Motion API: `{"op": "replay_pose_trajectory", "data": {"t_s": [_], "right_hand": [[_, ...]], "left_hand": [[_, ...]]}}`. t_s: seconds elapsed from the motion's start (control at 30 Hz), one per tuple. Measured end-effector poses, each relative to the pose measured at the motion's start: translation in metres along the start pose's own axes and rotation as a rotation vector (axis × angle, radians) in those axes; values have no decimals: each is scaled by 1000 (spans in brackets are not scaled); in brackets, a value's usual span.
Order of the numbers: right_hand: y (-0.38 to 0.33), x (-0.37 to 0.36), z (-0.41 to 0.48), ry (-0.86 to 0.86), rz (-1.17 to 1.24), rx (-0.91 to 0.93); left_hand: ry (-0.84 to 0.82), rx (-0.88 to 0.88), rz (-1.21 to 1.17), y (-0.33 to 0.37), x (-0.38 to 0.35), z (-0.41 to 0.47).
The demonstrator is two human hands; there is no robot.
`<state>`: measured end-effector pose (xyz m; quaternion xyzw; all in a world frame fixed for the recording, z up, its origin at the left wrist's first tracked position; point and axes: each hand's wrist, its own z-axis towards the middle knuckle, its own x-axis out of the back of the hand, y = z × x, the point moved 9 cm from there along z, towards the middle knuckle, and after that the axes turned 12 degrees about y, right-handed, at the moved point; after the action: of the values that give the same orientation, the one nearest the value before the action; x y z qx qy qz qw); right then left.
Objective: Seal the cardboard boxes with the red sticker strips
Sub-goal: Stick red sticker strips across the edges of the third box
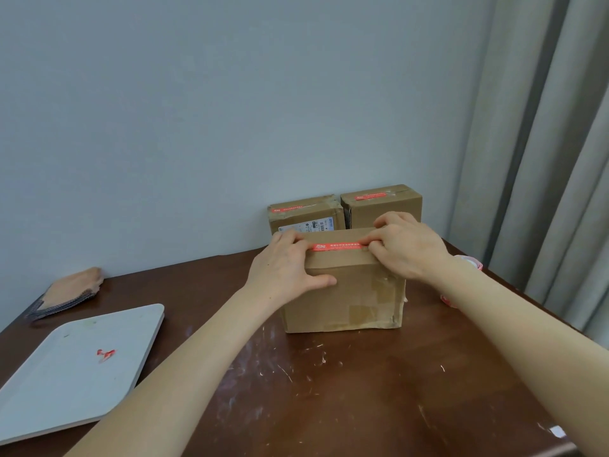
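Observation:
A brown cardboard box (342,298) stands mid-table with a red sticker strip (336,246) lying across its top near the front edge. My left hand (283,268) clasps the box's top left corner, fingers over the strip's left end and thumb on the front face. My right hand (405,249) is at the strip's right end, with bent fingers and thumb closed on it. Two more boxes stand against the wall behind: the left one (306,216) and the right one (385,206). Each carries a red strip on top.
A white tray (75,367) with a small red scrap (105,354) lies at the table's front left. A stack of mesh-edged pads (69,291) sits behind it. Red-and-white sticker material (468,260) lies right of my right wrist. A grey curtain (543,159) hangs at the right.

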<state>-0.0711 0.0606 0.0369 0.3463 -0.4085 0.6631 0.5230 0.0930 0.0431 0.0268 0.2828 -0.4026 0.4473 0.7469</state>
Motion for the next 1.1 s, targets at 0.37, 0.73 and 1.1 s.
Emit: {"op": "replay_pose_trajectory", "data": {"t_s": [0.37,0.73,1.1], "right_hand": [[-12,-7,-2,-38,45,-8],[-10,-7,-7,11,26,-6],[-6,-6,-6,-3,49,-14]], "left_hand": [[34,-44,50,8,4,-1],[61,-72,-18,4,9,-8],[66,-91,-15,3,9,-9]]}}
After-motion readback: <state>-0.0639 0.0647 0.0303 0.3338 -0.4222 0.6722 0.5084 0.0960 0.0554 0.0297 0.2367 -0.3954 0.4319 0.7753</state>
